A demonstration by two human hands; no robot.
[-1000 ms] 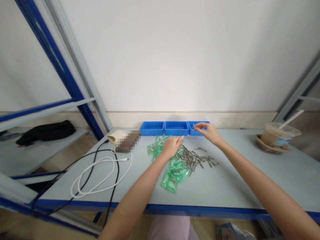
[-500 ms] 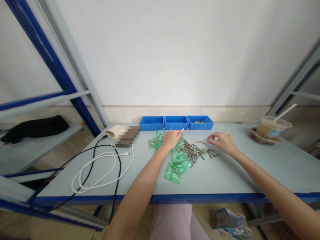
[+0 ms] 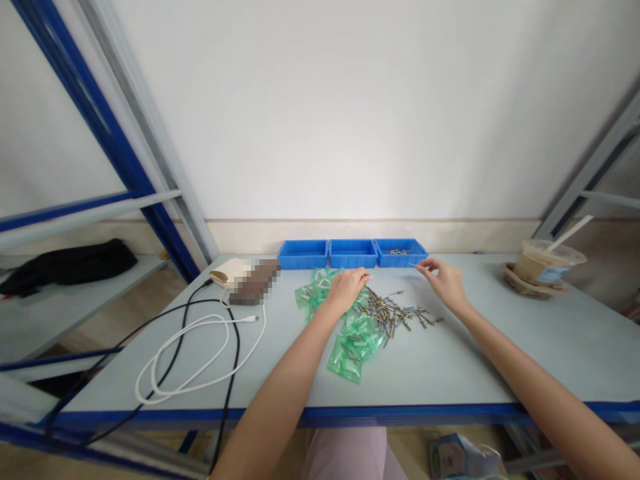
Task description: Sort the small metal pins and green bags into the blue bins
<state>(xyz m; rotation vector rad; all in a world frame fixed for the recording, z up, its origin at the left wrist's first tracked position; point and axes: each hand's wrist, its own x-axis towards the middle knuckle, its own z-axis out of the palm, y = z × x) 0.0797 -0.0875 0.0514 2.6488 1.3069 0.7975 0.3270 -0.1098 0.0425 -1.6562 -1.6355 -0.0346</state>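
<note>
My right hand (image 3: 444,283) pinches a thin metal rivet (image 3: 413,265) between thumb and fingertips, just in front of the right blue bin (image 3: 401,261). Several small metal pieces lie in that bin. My left hand (image 3: 347,291) is closed above small green plastic bags (image 3: 346,360); what its fingertips hold, if anything, I cannot make out. Between the hands spreads a loose pile of rivets (image 3: 390,313), grey with thin stems. Some of the green bags have metal pieces inside, and my left hand covers part of them.
Two more blue bins, the middle one (image 3: 353,261) and the left one (image 3: 303,262), stand in the row by the wall. At left lie a brown phone-like object (image 3: 253,283), a white cable (image 3: 200,388) and a black cable (image 3: 239,353). A plastic cup (image 3: 543,267) stands at right.
My right hand has risen from the pile's right edge toward the right bin with a rivet. My left hand's fingers have curled closed. The view has tilted slightly upward.
</note>
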